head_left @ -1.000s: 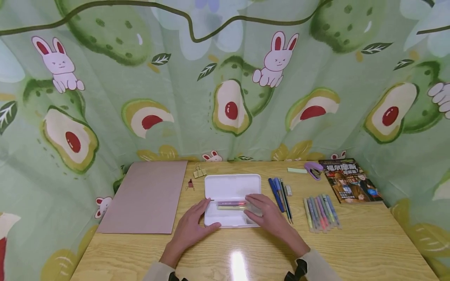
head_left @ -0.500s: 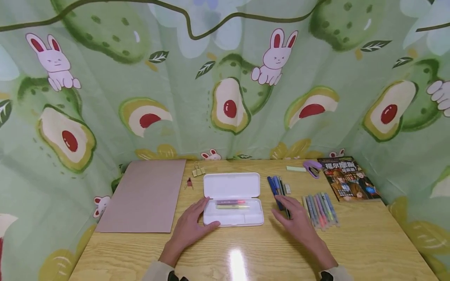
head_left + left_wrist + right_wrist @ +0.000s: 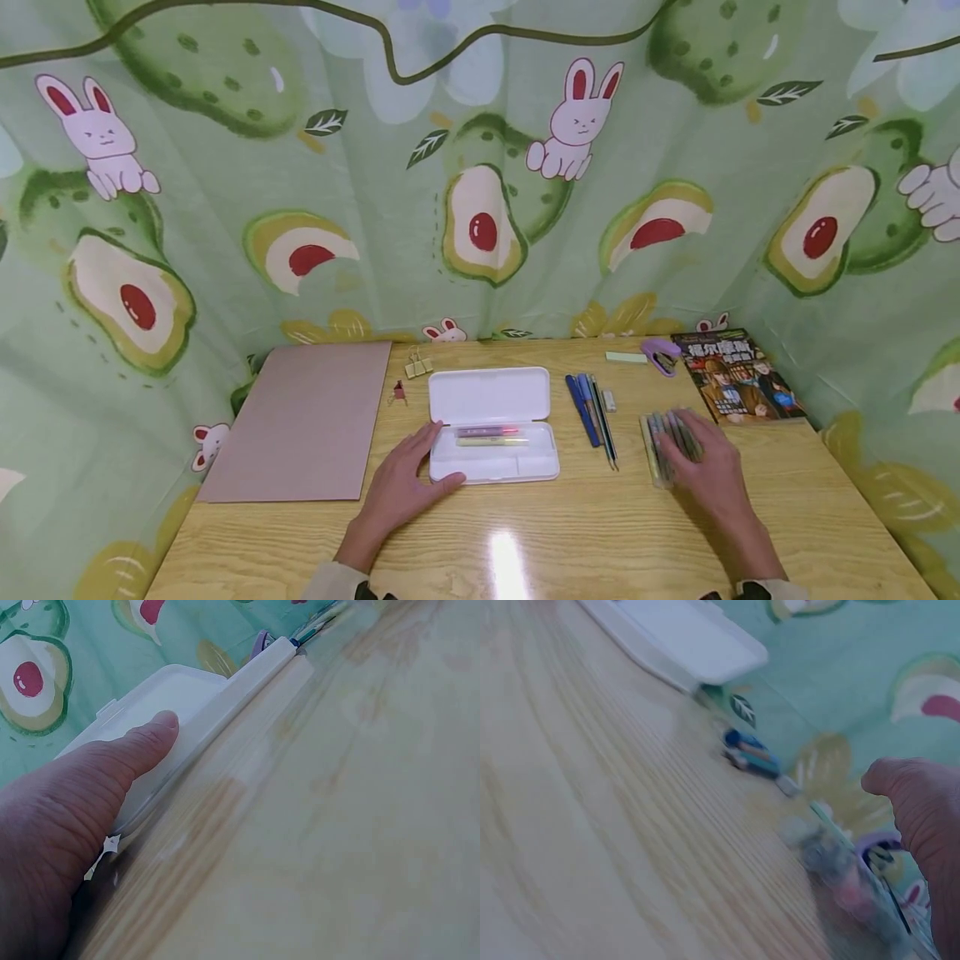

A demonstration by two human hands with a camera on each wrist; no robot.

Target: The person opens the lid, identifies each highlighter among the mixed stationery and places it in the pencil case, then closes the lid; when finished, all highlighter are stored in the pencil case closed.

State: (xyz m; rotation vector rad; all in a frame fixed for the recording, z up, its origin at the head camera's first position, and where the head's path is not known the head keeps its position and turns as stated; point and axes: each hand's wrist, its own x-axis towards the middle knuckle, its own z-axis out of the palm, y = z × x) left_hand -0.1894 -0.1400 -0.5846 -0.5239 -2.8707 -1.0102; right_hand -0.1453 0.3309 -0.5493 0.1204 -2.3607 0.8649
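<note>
A white pencil case (image 3: 480, 473) lies with its lid up in the middle of the table. Inside it are a purple pen (image 3: 487, 432) and a pale yellow pen (image 3: 491, 442). My left hand (image 3: 401, 483) grips the case's left end, the thumb (image 3: 154, 739) over its front edge. Over at the right, my right hand (image 3: 708, 462) hovers on a row of capped highlighters (image 3: 652, 446), covering most of them. In the right wrist view its thumb (image 3: 904, 784) stands apart from the blurred highlighters (image 3: 847, 881); whether the other fingers touch them I cannot tell.
Blue pens (image 3: 585, 408), pencils (image 3: 605, 425) and an eraser (image 3: 610, 402) lie right of the case. Behind are a pale green strip (image 3: 626, 357), a purple stapler (image 3: 662, 357) and a magazine (image 3: 738, 379). A flat mauve board (image 3: 300, 417) and binder clips (image 3: 418, 365) lie left.
My right hand has left the pens in the case and travelled right, past the blue pens, to the highlighters. My left hand has stayed on the case.
</note>
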